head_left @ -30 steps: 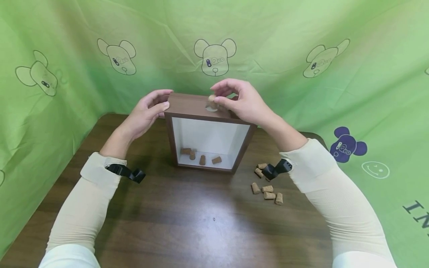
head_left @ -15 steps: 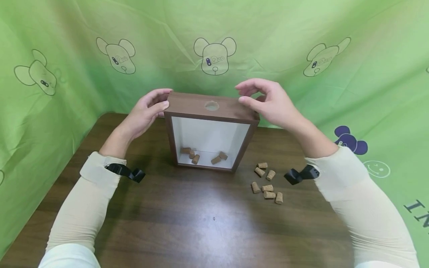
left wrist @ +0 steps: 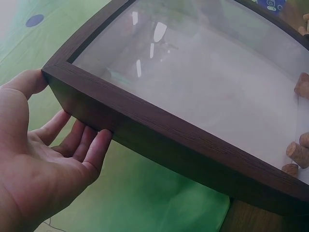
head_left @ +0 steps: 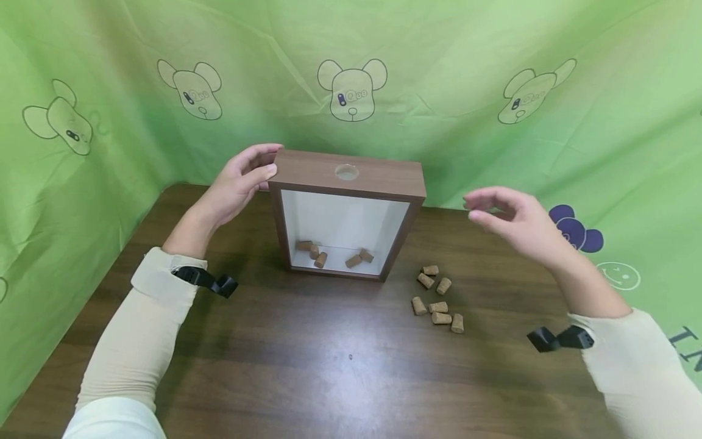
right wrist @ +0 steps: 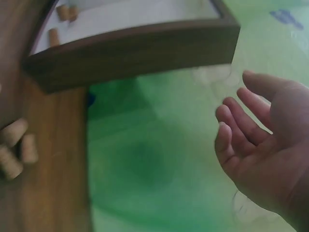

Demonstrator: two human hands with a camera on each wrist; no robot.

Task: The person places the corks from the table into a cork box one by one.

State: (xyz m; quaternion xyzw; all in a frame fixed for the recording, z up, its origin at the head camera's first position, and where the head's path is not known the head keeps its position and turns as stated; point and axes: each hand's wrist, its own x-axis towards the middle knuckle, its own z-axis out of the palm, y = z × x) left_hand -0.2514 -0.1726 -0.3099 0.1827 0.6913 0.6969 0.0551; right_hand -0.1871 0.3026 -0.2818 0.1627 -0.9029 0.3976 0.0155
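An upright brown wooden box frame (head_left: 348, 191) with a clear front and a round hole (head_left: 347, 172) in its top stands on the table. At its upper left corner my left hand (head_left: 233, 186) grips it, the thumb (left wrist: 29, 83) on the front edge and the fingers (left wrist: 99, 145) against the side and back. Several corks (head_left: 320, 260) lie on the white floor inside, in a left and a right group. My right hand (head_left: 512, 222) is in the air right of the box, its fingers loosely bent with nothing in them. Several loose corks (head_left: 441, 318) lie on the table between box and right hand.
The brown wood-grain table (head_left: 307, 360) extends in front of the box. Behind and to both sides hangs a green curtain (head_left: 439, 55) printed with bear heads. A black camera mount (head_left: 559, 338) is strapped to each wrist.
A cork pinched in my right hand above the hole has dropped inside, and the corks in the box have shifted. The right hand has moved right and down, away from the box. My left hand stayed.
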